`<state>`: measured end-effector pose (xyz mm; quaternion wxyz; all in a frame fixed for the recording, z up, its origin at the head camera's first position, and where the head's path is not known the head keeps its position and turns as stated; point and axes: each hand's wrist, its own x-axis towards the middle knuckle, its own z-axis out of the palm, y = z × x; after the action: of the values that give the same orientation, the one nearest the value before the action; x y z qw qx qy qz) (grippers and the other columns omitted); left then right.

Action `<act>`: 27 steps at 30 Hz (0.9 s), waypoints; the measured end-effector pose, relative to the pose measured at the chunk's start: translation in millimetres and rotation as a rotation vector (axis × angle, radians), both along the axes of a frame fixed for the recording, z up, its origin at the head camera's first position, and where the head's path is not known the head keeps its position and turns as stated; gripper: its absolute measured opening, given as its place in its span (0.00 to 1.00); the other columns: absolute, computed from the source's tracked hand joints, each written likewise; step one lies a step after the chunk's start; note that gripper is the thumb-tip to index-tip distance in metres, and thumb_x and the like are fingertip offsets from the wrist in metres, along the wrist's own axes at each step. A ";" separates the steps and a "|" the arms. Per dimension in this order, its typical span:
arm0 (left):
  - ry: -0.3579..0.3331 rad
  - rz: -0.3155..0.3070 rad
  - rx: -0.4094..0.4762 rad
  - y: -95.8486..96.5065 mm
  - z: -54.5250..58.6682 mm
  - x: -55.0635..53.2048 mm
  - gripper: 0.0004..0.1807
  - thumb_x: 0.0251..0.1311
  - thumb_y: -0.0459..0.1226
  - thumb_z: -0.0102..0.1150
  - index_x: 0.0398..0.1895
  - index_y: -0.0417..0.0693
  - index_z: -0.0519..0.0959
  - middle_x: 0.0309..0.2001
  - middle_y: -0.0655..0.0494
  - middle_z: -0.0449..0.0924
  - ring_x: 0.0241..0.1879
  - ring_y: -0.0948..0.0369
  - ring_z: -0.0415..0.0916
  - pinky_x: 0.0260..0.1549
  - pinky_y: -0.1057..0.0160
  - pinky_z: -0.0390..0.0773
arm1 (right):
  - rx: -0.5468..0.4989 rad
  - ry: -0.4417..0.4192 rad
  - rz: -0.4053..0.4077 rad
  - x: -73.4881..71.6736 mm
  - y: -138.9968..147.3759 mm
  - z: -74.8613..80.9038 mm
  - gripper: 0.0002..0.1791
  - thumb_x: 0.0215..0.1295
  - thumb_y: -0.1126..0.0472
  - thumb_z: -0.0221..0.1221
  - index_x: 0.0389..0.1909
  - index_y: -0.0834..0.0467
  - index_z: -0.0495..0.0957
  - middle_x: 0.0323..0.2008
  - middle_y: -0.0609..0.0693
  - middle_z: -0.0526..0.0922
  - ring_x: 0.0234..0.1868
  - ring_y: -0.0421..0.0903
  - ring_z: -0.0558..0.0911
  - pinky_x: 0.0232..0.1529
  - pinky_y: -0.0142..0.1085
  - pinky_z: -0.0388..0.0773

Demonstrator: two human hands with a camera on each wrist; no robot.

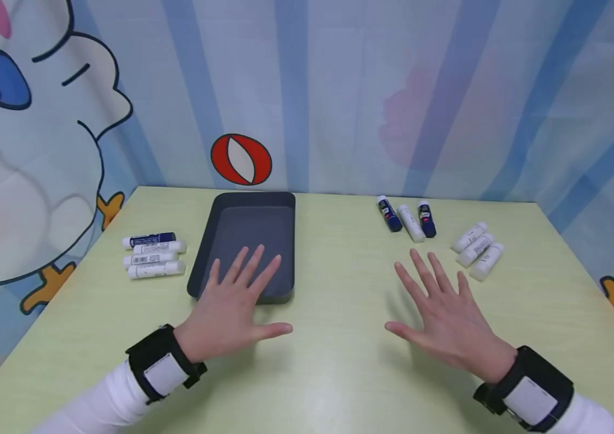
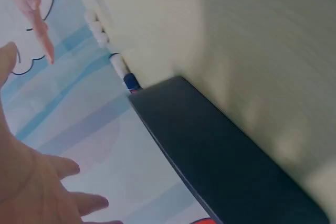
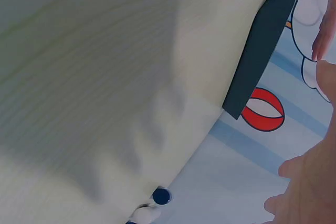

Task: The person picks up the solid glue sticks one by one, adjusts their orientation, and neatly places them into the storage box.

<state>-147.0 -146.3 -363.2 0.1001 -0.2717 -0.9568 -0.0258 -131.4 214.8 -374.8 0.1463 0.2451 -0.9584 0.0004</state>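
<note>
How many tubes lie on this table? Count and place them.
10: four tubes left of the tray; three tubes at the back, right of it; three white tubes farther right. None appears hidden.

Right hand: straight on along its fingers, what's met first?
Probably the white tube between the two blue tubes; the right hand looks raised, so it might pass above.
</note>
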 end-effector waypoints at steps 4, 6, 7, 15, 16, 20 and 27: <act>0.008 -0.026 -0.040 -15.3 2.2 -9.2 0.54 0.43 0.77 0.32 0.71 0.60 0.42 0.71 0.50 0.40 0.68 0.49 0.39 0.55 0.35 0.43 | 0.006 -0.017 0.006 -6.1 3.3 -0.4 0.49 0.55 0.27 0.42 0.71 0.50 0.44 0.71 0.54 0.38 0.68 0.58 0.44 0.53 0.65 0.50; 0.010 -0.045 -0.053 -22.8 2.7 -13.4 0.53 0.44 0.76 0.36 0.71 0.59 0.44 0.70 0.49 0.44 0.67 0.49 0.43 0.55 0.36 0.44 | 0.003 -0.035 0.006 -8.7 5.9 -0.8 0.48 0.56 0.27 0.42 0.71 0.50 0.42 0.71 0.53 0.37 0.68 0.58 0.44 0.54 0.65 0.50; 0.016 -0.057 -0.057 -25.9 2.8 -15.2 0.52 0.45 0.74 0.38 0.71 0.59 0.46 0.70 0.49 0.46 0.67 0.49 0.46 0.56 0.36 0.45 | 0.002 -0.043 0.006 -9.8 7.3 -1.0 0.48 0.56 0.27 0.42 0.71 0.50 0.42 0.71 0.53 0.37 0.68 0.58 0.44 0.54 0.64 0.49; 0.015 -0.152 -0.006 -38.2 -3.6 -26.5 0.42 0.51 0.56 0.57 0.68 0.55 0.56 0.59 0.48 0.66 0.54 0.52 0.66 0.51 0.47 0.63 | -0.008 -0.050 0.025 -13.4 13.9 -3.8 0.47 0.57 0.29 0.43 0.71 0.50 0.43 0.71 0.55 0.42 0.68 0.57 0.46 0.56 0.60 0.52; 0.014 -0.161 -0.006 -38.7 -4.8 -27.5 0.40 0.51 0.54 0.58 0.67 0.55 0.57 0.57 0.48 0.68 0.53 0.53 0.68 0.49 0.48 0.65 | -0.008 -0.049 0.028 -13.5 14.1 -3.8 0.47 0.57 0.29 0.43 0.71 0.50 0.43 0.70 0.55 0.42 0.68 0.57 0.47 0.56 0.60 0.52; 0.007 -0.182 -0.018 -40.5 -9.7 -30.5 0.35 0.52 0.50 0.59 0.64 0.51 0.63 0.50 0.52 0.72 0.44 0.57 0.72 0.42 0.54 0.71 | -0.011 -0.051 0.037 -13.6 13.7 -3.2 0.46 0.57 0.29 0.43 0.71 0.50 0.44 0.71 0.55 0.42 0.68 0.56 0.47 0.56 0.59 0.52; 0.018 -0.216 -0.031 -43.6 -16.0 -31.6 0.25 0.51 0.43 0.60 0.54 0.49 0.72 0.35 0.58 0.72 0.30 0.63 0.70 0.27 0.62 0.71 | -0.003 -0.027 0.061 -17.9 12.4 -1.8 0.45 0.58 0.30 0.44 0.70 0.51 0.46 0.70 0.55 0.45 0.67 0.57 0.51 0.56 0.58 0.54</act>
<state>-178.6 -189.9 -379.1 0.1008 -0.3752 -0.9212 -0.0191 -149.3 227.1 -376.6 0.1339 0.2738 -0.9524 0.0098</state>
